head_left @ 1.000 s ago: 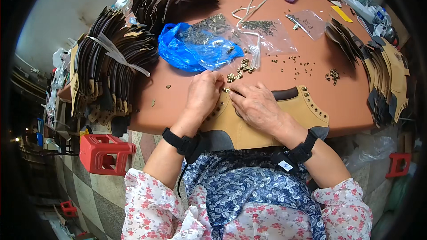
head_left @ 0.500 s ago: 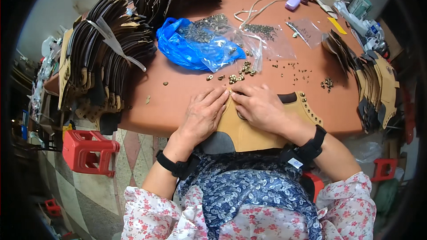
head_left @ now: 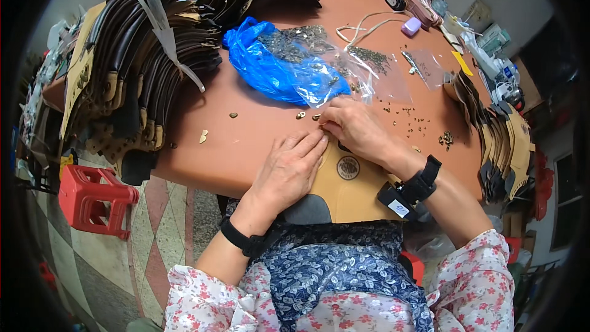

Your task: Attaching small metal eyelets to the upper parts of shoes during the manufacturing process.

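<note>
A tan leather piece (head_left: 362, 193) with a dark corner patch and a round dark stamp lies at the table's near edge, partly over my lap. My left hand (head_left: 292, 165) rests flat along its left edge, fingers stretched toward the upper corner. Just beyond that corner, my right hand (head_left: 359, 128) is closed with thumb and fingertips pinched together; whatever they hold is hidden. A few brass fittings (head_left: 300, 115) lie beside those fingertips, and the right hand covers the spot where others lay.
Strapped stacks of leather pieces (head_left: 141, 67) stand at the left, more (head_left: 504, 141) at the right. A blue plastic bag (head_left: 255, 67) and clear bags of small metal parts (head_left: 372, 61) lie ahead. Loose studs (head_left: 445, 140) are scattered rightward. A red stool (head_left: 92, 200) stands on the floor.
My right hand has lifted from the leather's upper corner and moved slightly forward over the brass fittings, uncovering the round stamp. My left hand stays on the leather. The whole view has shifted.
</note>
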`<state>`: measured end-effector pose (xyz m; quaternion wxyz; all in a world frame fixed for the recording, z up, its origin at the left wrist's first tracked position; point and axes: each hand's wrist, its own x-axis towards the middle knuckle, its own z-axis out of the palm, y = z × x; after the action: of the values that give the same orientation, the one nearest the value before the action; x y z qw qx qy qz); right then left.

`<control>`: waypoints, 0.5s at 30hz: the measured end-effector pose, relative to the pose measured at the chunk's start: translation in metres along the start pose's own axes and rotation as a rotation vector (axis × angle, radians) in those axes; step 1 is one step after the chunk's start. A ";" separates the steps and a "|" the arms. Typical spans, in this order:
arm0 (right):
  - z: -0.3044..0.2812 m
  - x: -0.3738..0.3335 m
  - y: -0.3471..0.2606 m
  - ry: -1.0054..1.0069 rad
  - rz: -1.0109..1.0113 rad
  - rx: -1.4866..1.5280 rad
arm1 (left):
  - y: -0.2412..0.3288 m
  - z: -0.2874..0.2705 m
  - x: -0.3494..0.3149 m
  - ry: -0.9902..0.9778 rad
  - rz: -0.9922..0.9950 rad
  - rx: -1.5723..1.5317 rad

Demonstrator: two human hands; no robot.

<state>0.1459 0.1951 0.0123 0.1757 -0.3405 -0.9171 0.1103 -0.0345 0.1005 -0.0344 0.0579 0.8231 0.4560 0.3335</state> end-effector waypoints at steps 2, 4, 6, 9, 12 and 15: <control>0.001 0.003 0.000 -0.005 -0.039 -0.022 | 0.000 -0.002 -0.001 -0.010 -0.009 0.004; 0.001 0.005 0.000 -0.004 -0.075 -0.036 | 0.000 -0.002 0.000 -0.010 -0.008 0.002; 0.001 0.005 0.000 0.002 -0.107 -0.044 | 0.000 -0.002 0.001 0.000 0.001 -0.006; -0.002 0.007 -0.001 -0.061 -0.128 -0.115 | 0.001 -0.002 0.000 -0.008 -0.018 -0.017; -0.002 0.007 0.001 -0.064 -0.186 -0.137 | 0.002 -0.002 0.001 -0.019 -0.023 -0.008; -0.002 0.006 0.002 -0.049 -0.206 -0.144 | 0.001 -0.002 0.000 -0.016 -0.018 -0.011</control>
<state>0.1432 0.2009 0.0148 0.1388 -0.2535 -0.9567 0.0340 -0.0347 0.1001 -0.0326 0.0689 0.8212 0.4611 0.3290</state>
